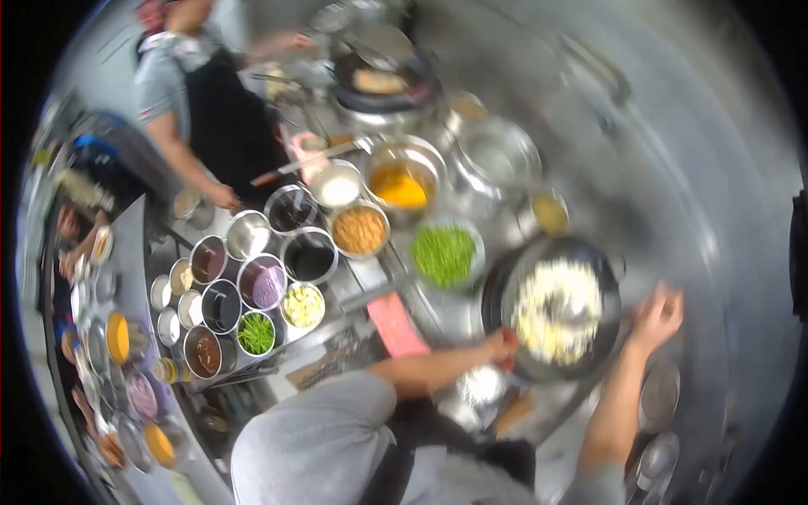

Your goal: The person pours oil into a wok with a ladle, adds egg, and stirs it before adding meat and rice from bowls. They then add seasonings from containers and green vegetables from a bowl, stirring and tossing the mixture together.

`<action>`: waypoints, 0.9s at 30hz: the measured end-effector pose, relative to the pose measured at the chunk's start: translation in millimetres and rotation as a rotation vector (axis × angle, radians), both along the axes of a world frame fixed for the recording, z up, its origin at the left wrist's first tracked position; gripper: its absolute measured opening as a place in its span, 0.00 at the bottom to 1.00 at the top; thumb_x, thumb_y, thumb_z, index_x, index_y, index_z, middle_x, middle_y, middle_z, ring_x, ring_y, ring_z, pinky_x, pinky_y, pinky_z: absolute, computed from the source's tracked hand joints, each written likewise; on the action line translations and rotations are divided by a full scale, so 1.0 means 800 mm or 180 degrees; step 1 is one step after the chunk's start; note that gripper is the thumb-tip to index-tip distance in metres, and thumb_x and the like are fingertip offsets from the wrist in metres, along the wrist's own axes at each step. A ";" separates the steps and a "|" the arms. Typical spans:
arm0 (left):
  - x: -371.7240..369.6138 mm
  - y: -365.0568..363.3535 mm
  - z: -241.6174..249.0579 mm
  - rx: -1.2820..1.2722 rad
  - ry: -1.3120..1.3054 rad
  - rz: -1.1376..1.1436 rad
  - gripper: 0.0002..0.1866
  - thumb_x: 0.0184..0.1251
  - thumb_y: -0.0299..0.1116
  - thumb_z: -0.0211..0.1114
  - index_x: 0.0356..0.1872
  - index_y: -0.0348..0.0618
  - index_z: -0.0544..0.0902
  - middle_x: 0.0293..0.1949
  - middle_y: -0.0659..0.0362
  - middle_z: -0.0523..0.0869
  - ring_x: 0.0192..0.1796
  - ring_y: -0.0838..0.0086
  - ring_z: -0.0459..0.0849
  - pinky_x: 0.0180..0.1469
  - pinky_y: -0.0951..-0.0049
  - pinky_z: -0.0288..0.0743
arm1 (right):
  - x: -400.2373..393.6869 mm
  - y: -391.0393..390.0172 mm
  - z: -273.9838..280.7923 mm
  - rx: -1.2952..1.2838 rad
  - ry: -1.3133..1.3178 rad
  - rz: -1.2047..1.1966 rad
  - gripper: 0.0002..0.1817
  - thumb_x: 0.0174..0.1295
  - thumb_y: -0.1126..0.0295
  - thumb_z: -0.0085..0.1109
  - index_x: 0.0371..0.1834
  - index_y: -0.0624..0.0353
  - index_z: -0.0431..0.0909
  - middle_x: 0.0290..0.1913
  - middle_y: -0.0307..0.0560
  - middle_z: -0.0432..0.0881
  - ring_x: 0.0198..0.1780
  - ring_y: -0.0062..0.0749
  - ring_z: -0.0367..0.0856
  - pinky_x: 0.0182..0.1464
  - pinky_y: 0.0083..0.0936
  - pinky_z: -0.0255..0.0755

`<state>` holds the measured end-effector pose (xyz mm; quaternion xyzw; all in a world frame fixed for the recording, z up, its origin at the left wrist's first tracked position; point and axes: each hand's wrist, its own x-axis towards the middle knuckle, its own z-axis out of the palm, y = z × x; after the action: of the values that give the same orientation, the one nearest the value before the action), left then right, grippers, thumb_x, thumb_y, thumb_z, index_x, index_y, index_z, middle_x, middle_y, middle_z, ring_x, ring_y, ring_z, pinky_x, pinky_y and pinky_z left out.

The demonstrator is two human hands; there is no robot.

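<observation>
A dark wok (613, 290) sits in front of me, filled with pale, chopped-looking food (539, 324), with a blurred grey, ladle-like shape in the middle. My left hand (500, 345) is closed at the wok's near left edge, with something red, perhaps a cloth, between hand and wok. Just beyond the wok's right side is my right hand (662, 315), its fingers pinched together. Blur hides what it holds, if anything. Close to the wok stand a bowl of cut green vegetables (443, 255) and a small container of yellowish liquid (550, 214).
Several metal containers of ingredients, including orange-brown pieces (360, 230) and chopped greens (255, 333), stand to the left. A co-worker in a black apron (223, 118) stands behind them, near another pan (383, 84). A pink cloth (396, 324) lies by my left arm.
</observation>
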<state>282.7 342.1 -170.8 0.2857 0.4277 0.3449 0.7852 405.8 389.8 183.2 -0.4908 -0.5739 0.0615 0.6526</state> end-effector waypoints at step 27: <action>-0.020 -0.015 0.014 0.0347 0.0259 -0.0040 0.20 0.52 0.22 0.59 0.50 0.41 0.70 0.38 0.60 0.78 0.37 0.74 0.80 0.39 0.73 0.75 | 0.031 -0.043 0.082 0.0630 0.0547 -0.0173 0.15 0.61 0.78 0.54 0.17 0.57 0.64 0.11 0.39 0.63 0.12 0.23 0.62 0.15 0.25 0.58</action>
<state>266.8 330.3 -159.6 0.3445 0.4380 0.3509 0.7526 430.6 355.5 249.0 -0.4323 -0.5056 0.0288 0.7461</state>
